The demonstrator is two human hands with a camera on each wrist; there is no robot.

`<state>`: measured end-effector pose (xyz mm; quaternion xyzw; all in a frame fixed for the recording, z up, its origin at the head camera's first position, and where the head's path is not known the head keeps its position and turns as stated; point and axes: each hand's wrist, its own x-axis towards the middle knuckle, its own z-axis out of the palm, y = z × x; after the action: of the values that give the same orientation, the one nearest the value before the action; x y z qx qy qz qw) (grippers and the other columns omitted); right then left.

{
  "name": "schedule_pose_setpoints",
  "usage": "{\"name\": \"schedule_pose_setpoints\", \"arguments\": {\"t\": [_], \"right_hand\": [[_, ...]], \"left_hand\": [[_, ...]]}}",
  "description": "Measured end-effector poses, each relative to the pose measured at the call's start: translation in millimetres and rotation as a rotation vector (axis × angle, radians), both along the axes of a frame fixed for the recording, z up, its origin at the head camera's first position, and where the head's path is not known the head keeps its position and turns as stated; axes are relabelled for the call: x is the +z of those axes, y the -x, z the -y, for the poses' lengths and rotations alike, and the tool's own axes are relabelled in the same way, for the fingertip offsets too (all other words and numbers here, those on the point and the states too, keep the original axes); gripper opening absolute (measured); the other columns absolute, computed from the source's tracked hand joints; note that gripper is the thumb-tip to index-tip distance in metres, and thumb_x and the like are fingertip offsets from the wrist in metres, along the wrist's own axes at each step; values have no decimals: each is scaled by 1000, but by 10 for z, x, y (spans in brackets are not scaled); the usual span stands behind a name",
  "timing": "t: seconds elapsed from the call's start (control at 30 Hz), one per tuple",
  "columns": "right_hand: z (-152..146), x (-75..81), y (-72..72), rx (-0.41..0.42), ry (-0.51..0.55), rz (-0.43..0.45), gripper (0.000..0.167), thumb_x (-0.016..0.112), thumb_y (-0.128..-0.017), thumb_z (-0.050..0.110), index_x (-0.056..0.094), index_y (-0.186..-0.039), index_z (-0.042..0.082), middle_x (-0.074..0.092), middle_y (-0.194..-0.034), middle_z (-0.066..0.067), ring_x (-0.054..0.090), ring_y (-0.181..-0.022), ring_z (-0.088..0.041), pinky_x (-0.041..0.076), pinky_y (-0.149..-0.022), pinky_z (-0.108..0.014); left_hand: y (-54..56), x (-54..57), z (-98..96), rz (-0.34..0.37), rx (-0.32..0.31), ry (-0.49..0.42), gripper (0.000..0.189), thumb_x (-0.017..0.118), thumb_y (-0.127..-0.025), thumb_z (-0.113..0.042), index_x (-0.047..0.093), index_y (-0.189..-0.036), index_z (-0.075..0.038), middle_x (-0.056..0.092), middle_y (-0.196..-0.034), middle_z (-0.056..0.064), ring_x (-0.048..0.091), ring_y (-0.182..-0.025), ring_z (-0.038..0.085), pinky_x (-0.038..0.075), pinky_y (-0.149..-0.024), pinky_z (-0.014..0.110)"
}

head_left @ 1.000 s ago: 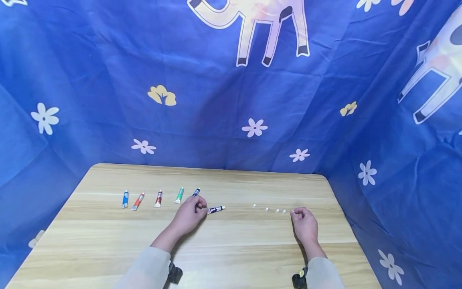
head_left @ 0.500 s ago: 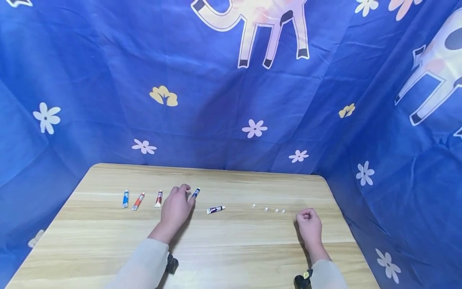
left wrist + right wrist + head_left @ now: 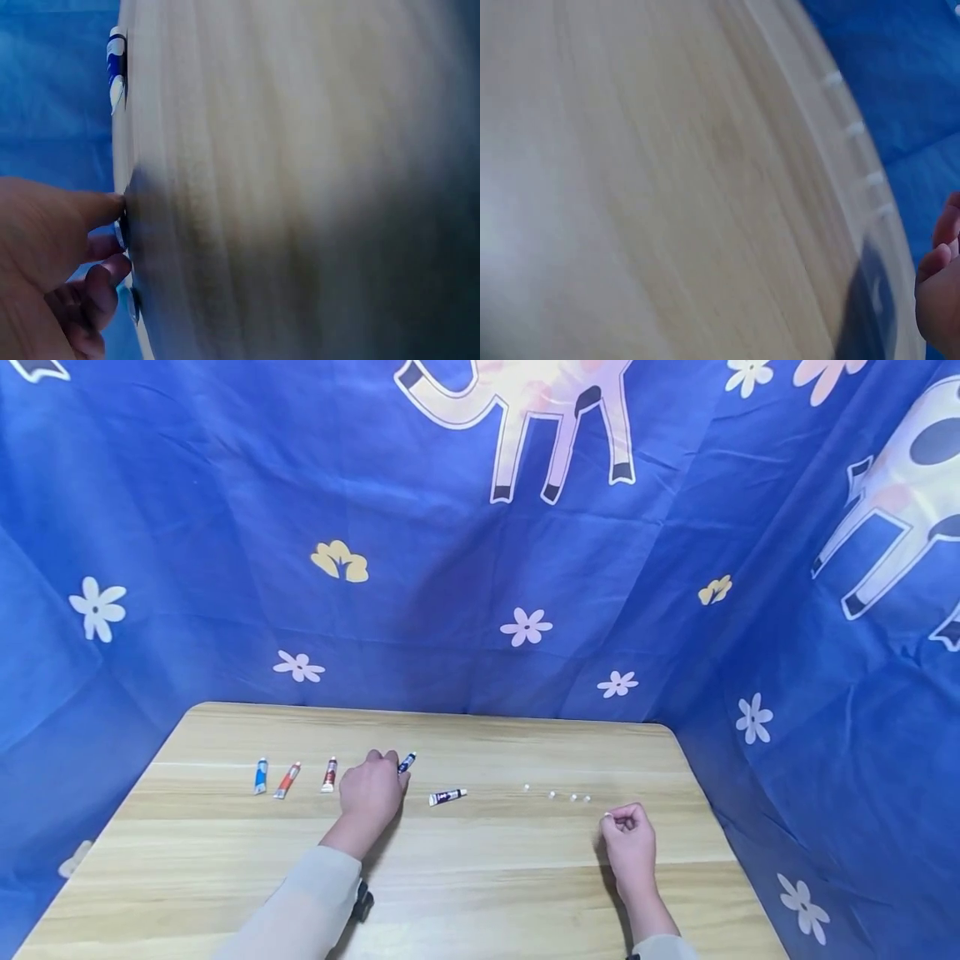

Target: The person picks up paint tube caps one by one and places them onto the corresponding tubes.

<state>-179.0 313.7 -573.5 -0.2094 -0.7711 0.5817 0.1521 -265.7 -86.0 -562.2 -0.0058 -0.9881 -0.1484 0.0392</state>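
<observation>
My left hand (image 3: 371,789) is at the dark blue paint tube (image 3: 407,763), thumb and index fingertip on either side of its lower end, pinching it where it lies. A green-trimmed tube (image 3: 133,304) shows beside the fingers in the left wrist view; the hand hides it in the head view. To the right of this hand lies a purple paint tube (image 3: 447,797). My right hand (image 3: 630,843) holds a small white cap-like piece (image 3: 607,815) between thumb and index fingertip, just over the table. Several similar white pieces (image 3: 574,797) lie in a row beyond it.
On the left side of the wooden table (image 3: 480,877) lie a blue paint tube (image 3: 261,776), an orange one (image 3: 287,781) and a dark red one (image 3: 329,775). A blue patterned cloth (image 3: 450,568) hangs behind the table's far edge and along its right side.
My left hand has left the purple tube and moved left to the dark blue one, covering the green tube. The right hand has drawn slightly toward the near edge with the white piece.
</observation>
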Motion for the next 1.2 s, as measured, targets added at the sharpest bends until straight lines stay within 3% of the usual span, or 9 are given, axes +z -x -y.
{"name": "schedule_pose_setpoints", "arguments": {"t": [0.27,0.47,0.57,0.73,0.97,1.2], "right_hand": [[116,42,-105,18,28,-74,12,62,-91,-11,59,-99,-3,59,-80,6,52,-68,-4,44,-57,-17],[158,88,-146,28,45,-92,10,64,-94,-10,59,-100,-4,54,-81,7,49,-69,-4,41,-58,-17],[180,116,-158,31,69,-89,9,64,-95,-10,59,-101,-4,55,-83,7,51,-73,-5,44,-62,-18],[238,155,-185,50,129,-92,8,64,-96,-10,59,-102,-7,58,-84,7,58,-77,-5,52,-71,-19],[334,215,-240,104,164,-56,9,62,-97,-8,59,-101,-1,58,-92,3,60,-85,-7,57,-81,-20],[482,208,-328,171,169,-64,11,64,-96,-9,58,-106,-8,58,-90,4,60,-84,-8,55,-79,-20]], "left_hand": [[4,-40,13,-40,-7,-7,26,70,-99,-29,69,-108,-4,69,-96,18,66,-72,38,56,-65,51],[-74,41,66,-82,-5,-137,21,73,-98,-29,71,-107,-10,73,-85,11,61,-63,26,44,-49,39],[-146,103,104,-101,8,-209,21,75,-98,-30,73,-109,-13,73,-81,6,58,-61,22,39,-48,34],[-341,192,180,-97,20,-312,22,75,-99,-31,74,-112,-14,77,-80,4,59,-60,19,40,-51,33],[-717,255,241,-89,20,-421,24,77,-100,-27,73,-116,-10,81,-115,21,56,-53,10,42,-54,28],[-1043,221,273,-112,43,-466,18,81,-97,-22,76,-113,-13,82,-103,15,50,-49,5,39,-48,25]]}}
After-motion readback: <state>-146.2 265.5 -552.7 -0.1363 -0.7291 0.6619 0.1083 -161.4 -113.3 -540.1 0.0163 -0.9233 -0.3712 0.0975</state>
